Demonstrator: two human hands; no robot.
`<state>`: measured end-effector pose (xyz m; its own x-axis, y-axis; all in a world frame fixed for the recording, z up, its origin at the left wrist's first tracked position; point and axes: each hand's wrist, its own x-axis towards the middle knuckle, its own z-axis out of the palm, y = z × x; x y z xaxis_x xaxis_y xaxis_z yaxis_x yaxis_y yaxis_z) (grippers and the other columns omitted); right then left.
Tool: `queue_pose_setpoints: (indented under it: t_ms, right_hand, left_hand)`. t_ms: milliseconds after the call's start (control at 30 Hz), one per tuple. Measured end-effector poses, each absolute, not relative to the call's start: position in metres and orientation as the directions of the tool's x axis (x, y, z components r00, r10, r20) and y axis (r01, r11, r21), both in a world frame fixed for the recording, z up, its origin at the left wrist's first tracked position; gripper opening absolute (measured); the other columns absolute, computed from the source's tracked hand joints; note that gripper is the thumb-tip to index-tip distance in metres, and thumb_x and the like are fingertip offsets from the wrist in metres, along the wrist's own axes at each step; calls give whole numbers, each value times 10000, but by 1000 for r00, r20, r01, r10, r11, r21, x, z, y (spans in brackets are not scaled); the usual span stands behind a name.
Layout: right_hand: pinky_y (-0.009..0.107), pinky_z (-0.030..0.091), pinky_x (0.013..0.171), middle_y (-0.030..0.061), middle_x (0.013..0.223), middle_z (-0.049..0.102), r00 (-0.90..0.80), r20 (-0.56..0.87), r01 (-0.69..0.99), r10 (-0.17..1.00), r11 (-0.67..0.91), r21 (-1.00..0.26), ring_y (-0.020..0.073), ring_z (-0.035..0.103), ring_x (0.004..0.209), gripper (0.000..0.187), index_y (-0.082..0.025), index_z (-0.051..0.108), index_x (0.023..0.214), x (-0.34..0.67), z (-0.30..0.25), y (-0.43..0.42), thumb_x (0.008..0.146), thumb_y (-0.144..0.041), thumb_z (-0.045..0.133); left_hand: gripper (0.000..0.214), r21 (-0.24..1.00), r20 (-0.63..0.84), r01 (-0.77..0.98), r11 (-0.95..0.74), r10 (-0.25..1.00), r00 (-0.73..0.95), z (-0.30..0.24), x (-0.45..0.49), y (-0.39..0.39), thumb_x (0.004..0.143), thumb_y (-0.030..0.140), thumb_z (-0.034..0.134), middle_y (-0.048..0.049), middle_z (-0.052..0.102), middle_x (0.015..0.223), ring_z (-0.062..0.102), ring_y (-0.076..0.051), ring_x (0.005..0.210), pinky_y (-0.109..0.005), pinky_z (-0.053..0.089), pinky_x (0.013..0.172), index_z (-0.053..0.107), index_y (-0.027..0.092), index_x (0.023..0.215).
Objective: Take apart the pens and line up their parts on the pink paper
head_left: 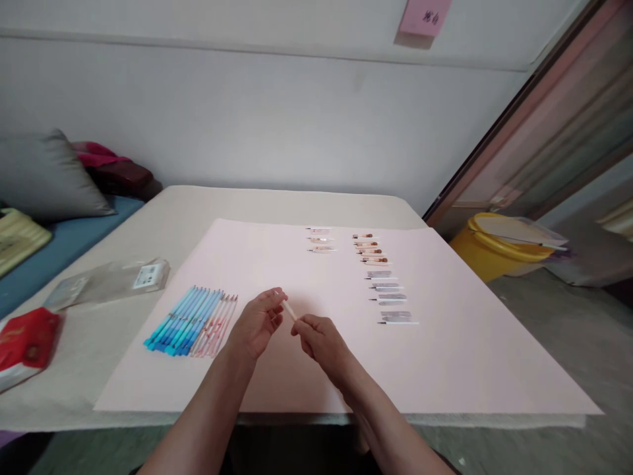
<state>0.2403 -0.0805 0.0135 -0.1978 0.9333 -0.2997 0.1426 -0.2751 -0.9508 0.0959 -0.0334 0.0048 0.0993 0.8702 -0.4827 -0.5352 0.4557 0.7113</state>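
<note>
Above the middle of the pink sheet, a slim pale pen part (289, 310) slants between my two hands. My left hand (260, 321) is closed in a pinch around its upper end. At the lower end, the thumb and fingers of my right hand (319, 338) grip it. To the left of my hands lies a row of blue pens (185, 320), with pink-patterned pens (216, 326) beside them. On the right, pen refills with grey pieces (393, 298) and brown-patterned pieces (370, 251) lie in small groups. Farther back are several pale pen parts (321, 241).
The pink sheet (475, 356) covers much of the table. At the left lie a clear plastic bag (113, 284) and a red packet (30, 343). A yellow bin (479, 247) stands off the right side. A wall (277, 125) rises behind the table.
</note>
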Motion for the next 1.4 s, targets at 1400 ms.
queue_pose_setpoints:
  t_ms: [1400]
  right_hand:
    - [191,243,411,-67,420,399,-204,-301,118,931,-282,-952,56,317,393,183,-152,542,694,241,15,-81,799,-269,447]
  left_hand:
    - [256,735,-440,-521,434,890,120,3,95,-35,655,135,699,-52,635,852,441,-7,454,-113,328,345,598,128,891]
